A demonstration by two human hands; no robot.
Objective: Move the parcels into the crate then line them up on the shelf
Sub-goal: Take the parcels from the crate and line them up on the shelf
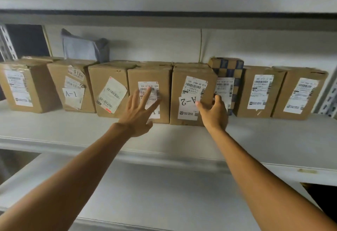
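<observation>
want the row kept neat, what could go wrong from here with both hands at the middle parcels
1. The right hand holds the A-2 parcel by its right edge, right beside the checkered parcel. Shifting it may drag or tip that narrower one.
2. The left hand has only straight, spread fingers at the neighbouring parcel, no grip, so a push could skew it out of line.

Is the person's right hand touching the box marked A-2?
Touching. The head view shows the right hand gripping the A-2 box at its right edge, thumb on front.
</observation>
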